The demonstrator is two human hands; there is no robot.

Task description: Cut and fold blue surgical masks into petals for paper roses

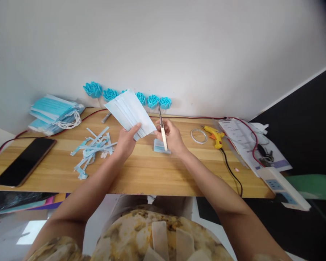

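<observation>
My left hand (127,140) pinches a pale blue pleated face mask (130,113), unfolded and tilted above the table, with no ear loops showing on it. In my right hand (171,136) is a pair of scissors (163,132) with a white handle, its metal end pointing up and away. My right fingertips are at the mask's lower right corner; whether they grip it I cannot tell. Beneath my right hand lies a small stack of blue mask pieces (159,146). Cut blue and white strips (93,148) are heaped left of my left forearm.
Blue folded flowers (153,101) line the wall. Face masks (53,112) are piled at the back left, near a phone (25,161). Rightward are a wire coil (199,136), a yellow glue gun (215,136), papers (239,137), keys (266,155) and a power strip (284,188). Cables cross the wooden table (149,177).
</observation>
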